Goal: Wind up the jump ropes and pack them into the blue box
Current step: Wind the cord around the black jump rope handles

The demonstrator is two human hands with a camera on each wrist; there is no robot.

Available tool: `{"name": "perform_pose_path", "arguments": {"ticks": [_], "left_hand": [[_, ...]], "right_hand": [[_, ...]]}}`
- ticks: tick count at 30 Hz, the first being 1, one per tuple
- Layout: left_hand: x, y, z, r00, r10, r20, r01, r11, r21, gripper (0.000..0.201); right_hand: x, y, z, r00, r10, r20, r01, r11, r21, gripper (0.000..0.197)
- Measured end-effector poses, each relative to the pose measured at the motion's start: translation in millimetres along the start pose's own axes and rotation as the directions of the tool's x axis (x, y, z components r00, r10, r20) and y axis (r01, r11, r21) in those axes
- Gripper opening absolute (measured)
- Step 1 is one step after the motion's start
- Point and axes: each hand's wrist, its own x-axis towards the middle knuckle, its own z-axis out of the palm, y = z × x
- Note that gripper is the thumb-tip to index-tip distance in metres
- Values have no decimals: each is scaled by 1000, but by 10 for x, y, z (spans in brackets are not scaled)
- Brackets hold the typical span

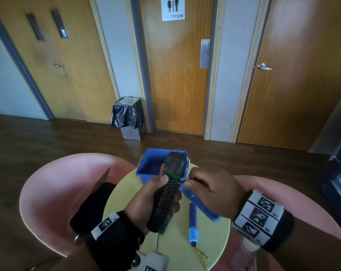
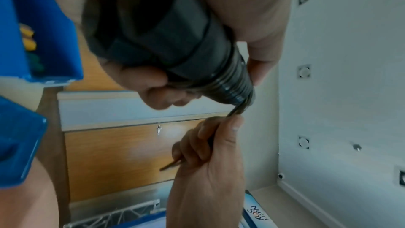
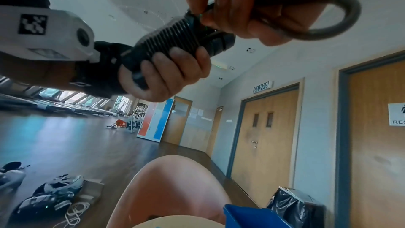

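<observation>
My left hand (image 1: 170, 189) grips a pair of black jump rope handles (image 1: 166, 194), held tilted over the near edge of the blue box (image 1: 152, 163). Dark cord is wound in tight coils around the handles (image 3: 171, 39). My right hand (image 1: 187, 180) pinches the free cord right beside the coils, and a loose loop of cord (image 3: 342, 16) sticks out behind its fingers. In the left wrist view the cord (image 2: 237, 109) runs from the coils into the right hand (image 2: 210, 153). A second jump rope with a blue handle (image 1: 193, 222) and a yellowish cord (image 1: 202, 256) lies on the table.
The blue lid (image 1: 202, 205) lies on the round yellow table (image 1: 126, 194), right of the box. Yellow and green items (image 2: 29, 44) show inside the box. Pink chairs (image 1: 54, 192) flank the table. A bin with a black bag (image 1: 127, 116) stands by the doors.
</observation>
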Motion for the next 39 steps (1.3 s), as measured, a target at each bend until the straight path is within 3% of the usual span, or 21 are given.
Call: {"name": "perform_pose_path", "arguments": {"ticks": [2,4,7,9,12,15,17,19,22,25,27,33,36,39], "left_hand": [[-27,2,0,992,-63,108,68,997,-42,48],[-44,12,-26,973,-123,197,142,986,-86,52],[-70,21,-50,945,-159,284,197,974,-112,56],[-65,31,-20,960,-138,245,169,979,-113,54],[16,35,37,998,-61,7,61,995,-75,49],[117,21,17,986,18,-164,-25,999,-43,46],[148,10,-14,969,67,-237,-60,997,37,43],[159,14,-31,941,160,-298,-95,970,222,42],[161,29,-50,900,319,-298,-108,824,556,38],[175,18,-76,892,406,-198,-144,672,727,28],[193,6,-82,907,398,-137,-168,640,749,29],[252,-4,-26,913,396,-100,-213,672,709,34],[237,-38,5,927,364,-92,-213,712,668,35],[227,-47,36,937,323,-129,-196,798,570,39]], "right_hand": [[64,-40,12,1000,15,24,-18,990,138,34],[109,-70,19,993,60,99,-93,925,370,30],[163,-78,-34,973,95,209,-187,857,480,41],[198,-80,-69,960,151,234,-253,822,510,35],[178,-75,-64,953,271,136,-301,794,529,24],[74,-57,6,978,209,18,-195,876,442,26],[16,-22,27,978,206,25,-200,908,368,29],[-26,15,0,970,229,77,-242,919,312,23],[-82,76,-70,970,208,128,-227,960,162,19],[-115,131,-154,962,205,178,-216,975,46,18],[-130,149,-182,960,209,188,-209,978,-21,17],[-154,225,-224,941,237,241,-246,969,7,20],[-161,268,-238,954,194,227,-190,981,-42,19],[-149,267,-271,992,71,109,-60,993,-98,22]]}}
